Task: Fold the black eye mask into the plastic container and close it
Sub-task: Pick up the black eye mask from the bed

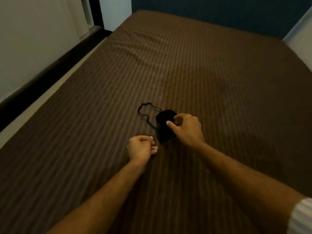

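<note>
The black eye mask [164, 122] lies on the brown striped bed, its far half folded over toward me. Its thin black strap [146, 109] loops out on the sheet to the left. My right hand [186, 127] pinches the mask's right edge between thumb and fingers. My left hand [141, 146] rests on the sheet just left of the mask's near end, fingers curled into a loose fist with nothing in them. No plastic container is in view.
The brown striped bed sheet [219, 81] fills most of the view, with wrinkles [143, 46] at the far middle. A black bed frame edge [50, 73] and a white wall run along the left. A dark blue wall stands at the far end.
</note>
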